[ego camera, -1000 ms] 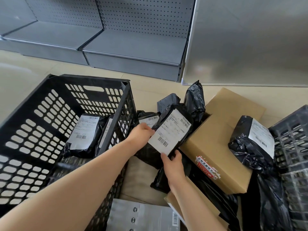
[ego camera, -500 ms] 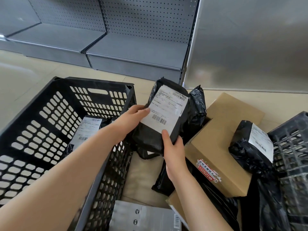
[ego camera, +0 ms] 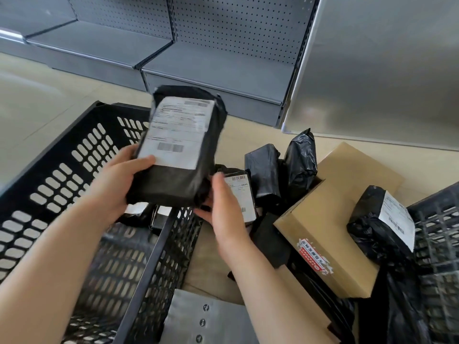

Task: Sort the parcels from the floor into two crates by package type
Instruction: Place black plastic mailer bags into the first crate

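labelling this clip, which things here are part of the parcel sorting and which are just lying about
Job:
black bag parcel, gripped by left hand
right hand
left crate
right crate
cardboard box
bagged parcels on floor

Lying about:
grey shelving
metal panel

Both bare forearms reach forward from the bottom edge. The left hand (ego camera: 113, 184) is raised – thumb curled over the front of a black plastic-wrapped parcel with a white printed label (ego camera: 177, 147), fingers tucked out of sight behind it. The right hand (ego camera: 223, 207) sits just beside the parcel's lower right corner – palm turned inward, fingers straight and together, whether they touch it is unclear.
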The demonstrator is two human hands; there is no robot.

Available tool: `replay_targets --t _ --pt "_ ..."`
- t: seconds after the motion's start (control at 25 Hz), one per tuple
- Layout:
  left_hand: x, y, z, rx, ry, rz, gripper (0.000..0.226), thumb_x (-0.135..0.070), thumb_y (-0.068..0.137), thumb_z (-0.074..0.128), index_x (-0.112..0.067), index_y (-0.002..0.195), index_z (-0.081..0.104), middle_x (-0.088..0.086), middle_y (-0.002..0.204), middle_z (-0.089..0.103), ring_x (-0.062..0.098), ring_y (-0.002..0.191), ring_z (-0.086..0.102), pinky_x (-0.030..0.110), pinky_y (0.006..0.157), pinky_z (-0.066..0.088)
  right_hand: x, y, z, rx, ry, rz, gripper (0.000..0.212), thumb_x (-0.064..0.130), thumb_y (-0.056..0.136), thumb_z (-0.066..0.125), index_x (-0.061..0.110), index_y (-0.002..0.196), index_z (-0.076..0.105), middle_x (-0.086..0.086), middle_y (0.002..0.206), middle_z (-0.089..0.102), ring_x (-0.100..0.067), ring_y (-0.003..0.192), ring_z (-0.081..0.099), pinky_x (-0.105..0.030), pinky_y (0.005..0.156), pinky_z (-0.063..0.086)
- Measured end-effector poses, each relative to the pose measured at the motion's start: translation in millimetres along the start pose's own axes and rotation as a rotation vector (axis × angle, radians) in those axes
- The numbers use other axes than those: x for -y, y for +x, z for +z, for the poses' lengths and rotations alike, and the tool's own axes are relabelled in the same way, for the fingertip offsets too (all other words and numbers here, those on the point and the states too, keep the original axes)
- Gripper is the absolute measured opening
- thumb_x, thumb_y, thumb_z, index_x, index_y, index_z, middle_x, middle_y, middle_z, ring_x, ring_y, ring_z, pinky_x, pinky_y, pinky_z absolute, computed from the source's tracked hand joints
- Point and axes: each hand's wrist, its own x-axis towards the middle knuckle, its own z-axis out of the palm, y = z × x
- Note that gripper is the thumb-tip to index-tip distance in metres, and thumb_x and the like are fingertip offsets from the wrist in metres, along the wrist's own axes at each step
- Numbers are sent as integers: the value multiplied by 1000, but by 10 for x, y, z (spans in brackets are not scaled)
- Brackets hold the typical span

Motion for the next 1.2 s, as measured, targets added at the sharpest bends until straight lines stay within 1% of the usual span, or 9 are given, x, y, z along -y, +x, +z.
replay_targets --t 0.08,0.2,0.32,0.44,0.56,0.72,0.88,1.04,1.2 --pt "10 34 -299 -59 -51 -19 24 -10 94 57 -25 112 65 0 105 74 12 75 75 26 58 61 -77 -78 142 61 -204 -37 54 56 94 52 30 141 48 12 130 59 -4 118 56 -33 104 46" --pt "123 58 -693 -102 -71 -104 23 -11 96 54 -23 112 64 -2 101 77 11 74 75 31 66 62 -281 -182 438 43 -397 -113 63 49 86 61 28 143 44 9 136 57 -9 126 53 -36 110 43" --pt "336 69 -989 -151 -50 -219 20 -9 96 54 -21 108 64 3 100 75 14 68 75 34 61 62 -438 -217 630 -30 -491 -131 55 35 86 58 21 138 44 4 132 54 -18 126 50 -34 107 43" --pt "613 103 -1195 -201 103 -348 28 -7 94 57 -12 122 60 16 109 70 21 63 74 40 58 62 -474 -215 649 -15 -524 -118 60 26 96 49 18 152 30 4 147 41 -16 137 38 -22 110 32" --pt "869 96 -1263 -217 198 -478 39 -4 95 58 -6 133 51 23 109 68 31 68 73 43 55 60 -487 -220 675 -23 -511 -121 64 27 98 47 19 156 23 4 152 37 -16 140 36 -29 114 34" --pt "965 108 -1306 -146 311 -547 43 3 92 58 -8 133 52 27 111 68 40 92 67 48 79 55 -501 -230 670 -20 -477 -114 66 28 98 46 23 158 20 5 153 36 -15 140 37 -33 114 37" --pt "988 67 -1307 47 401 -644 60 13 86 60 -16 137 48 25 114 70 44 100 68 53 78 59 -501 -229 650 -4 -459 -128 65 26 96 48 24 156 22 7 151 38 -12 137 39 -27 111 38" --pt "1115 117 -1205 207 412 -701 82 18 80 63 -26 144 38 22 118 70 43 107 67 53 85 56 -521 -219 672 -17 -461 -132 62 27 95 47 23 153 26 4 146 41 -14 132 42 -32 110 41" --pt "1287 167 -1126 284 450 -760 65 25 81 55 -12 134 50 26 114 70 43 107 66 59 98 49 -531 -207 661 -11 -445 -133 61 27 94 47 25 152 27 5 143 43 -14 130 44 -34 108 43"
